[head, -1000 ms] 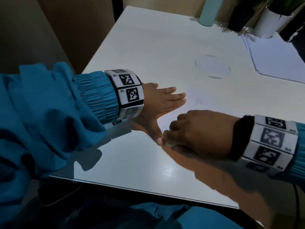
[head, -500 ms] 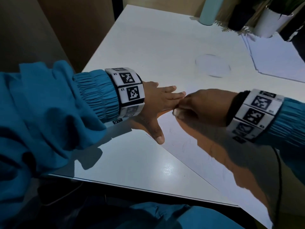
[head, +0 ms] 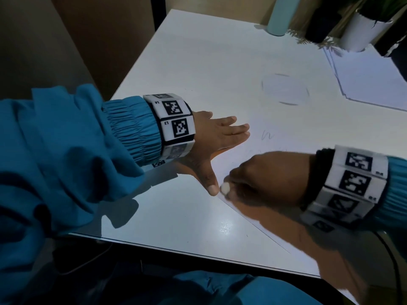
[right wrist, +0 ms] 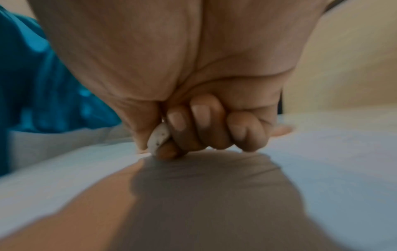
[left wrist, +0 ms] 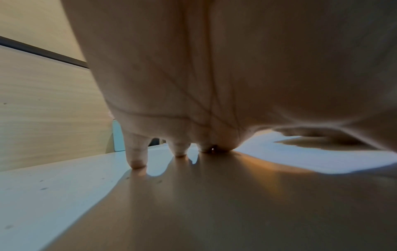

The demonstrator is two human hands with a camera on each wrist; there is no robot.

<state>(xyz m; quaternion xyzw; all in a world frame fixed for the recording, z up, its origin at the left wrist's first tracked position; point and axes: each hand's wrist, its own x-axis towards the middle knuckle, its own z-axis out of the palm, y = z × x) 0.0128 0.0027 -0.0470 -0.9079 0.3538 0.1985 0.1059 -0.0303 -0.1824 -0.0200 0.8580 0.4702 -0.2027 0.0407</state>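
Observation:
A white sheet of paper lies on the white table, with a faint pencil scribble and a faint drawn circle on it. My left hand lies flat on the sheet's left part, fingers straight, thumb spread toward me; its fingertips touch the surface. My right hand is curled in a fist just right of the left thumb tip. It pinches a small white eraser between thumb and forefinger. The eraser presses down on the paper.
A stack of white sheets lies at the back right. Behind it stand a pale teal cylinder and a white plant pot. The table's front edge runs close to my body.
My right hand with the eraser slid away to the left hand's fingertips, then came back near the left thumb tip. The left hand has stayed flat in place.

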